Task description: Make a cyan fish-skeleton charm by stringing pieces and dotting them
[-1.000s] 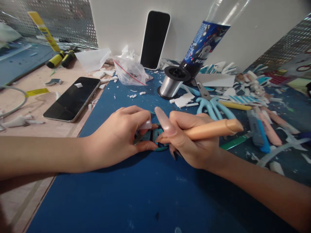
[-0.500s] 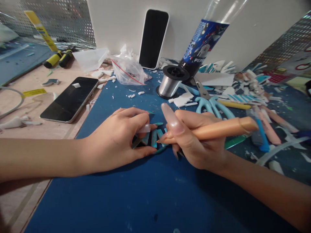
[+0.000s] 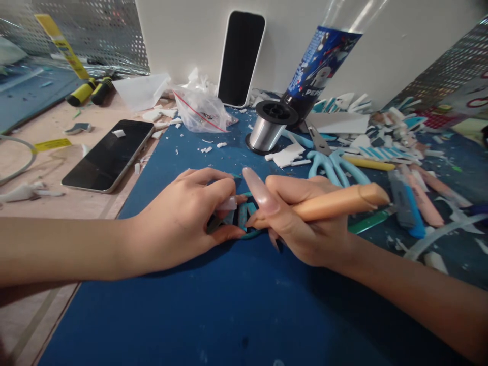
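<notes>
My left hand (image 3: 186,216) rests on the blue mat (image 3: 183,315), its fingers curled around the edge of a small teal piece (image 3: 243,216) with several lighter blue strips. Much of that piece is hidden under both hands. In my right hand (image 3: 305,231) is an orange marker (image 3: 339,202), gripped like a pen and slanting down to the left. Its tip is at the teal piece, mostly covered by my thumb and fingers.
Behind my hands stand a wire spool (image 3: 267,129), a leaning Pepsi bottle (image 3: 324,61) and an upright phone (image 3: 242,61). Light blue scissors (image 3: 337,165) lie among foam scraps at right, near a green tool (image 3: 369,221). Another phone (image 3: 109,155) lies at left.
My right hand and the marker have shifted slightly left over the teal piece, and the marker's tip is more covered. The left hand keeps its place.
</notes>
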Motion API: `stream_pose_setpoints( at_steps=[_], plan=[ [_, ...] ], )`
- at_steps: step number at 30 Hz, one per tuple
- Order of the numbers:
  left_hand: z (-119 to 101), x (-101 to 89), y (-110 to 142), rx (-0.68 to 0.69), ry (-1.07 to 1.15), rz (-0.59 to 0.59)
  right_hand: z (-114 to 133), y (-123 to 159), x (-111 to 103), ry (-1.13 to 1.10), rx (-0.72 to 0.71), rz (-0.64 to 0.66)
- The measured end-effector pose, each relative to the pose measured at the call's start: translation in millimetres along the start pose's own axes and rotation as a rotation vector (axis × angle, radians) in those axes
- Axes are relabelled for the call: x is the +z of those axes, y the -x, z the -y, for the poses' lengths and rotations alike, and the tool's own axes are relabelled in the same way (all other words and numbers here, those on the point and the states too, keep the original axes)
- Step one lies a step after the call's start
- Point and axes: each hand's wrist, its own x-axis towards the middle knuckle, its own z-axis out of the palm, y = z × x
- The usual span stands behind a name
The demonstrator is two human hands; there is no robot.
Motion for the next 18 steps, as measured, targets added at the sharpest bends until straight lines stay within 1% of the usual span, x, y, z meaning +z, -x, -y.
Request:
stream_pose_setpoints(
  at_steps=[4, 8, 12, 16, 18],
  plan=[
    [0.0, -0.5, -0.5, 0.050, -0.017, -0.022, 1.5, 0.7, -1.1, -0.026, -0.025, 0.008],
    [-1.1, -1.5, -1.2, 0.044, -0.053, 0.034, 1.3, 1.0, -0.6, -0.043, -0.032, 0.009],
    [-0.2, 0.1, -0.2, 0.077, -0.042, -0.015, -0.9, -0.5, 2.6, -0.049, -0.055, 0.007],
    [-1.5, -0.4, 0.2, 0.047, -0.040, 0.008, -1.6, 0.0, 3.1, -0.093, -0.053, 0.010],
    [-2.9, -1.6, -0.5, 0.037, -0.032, 0.023, -1.9, 2.2, 2.0, -0.105, -0.024, 0.005]
  ],
)
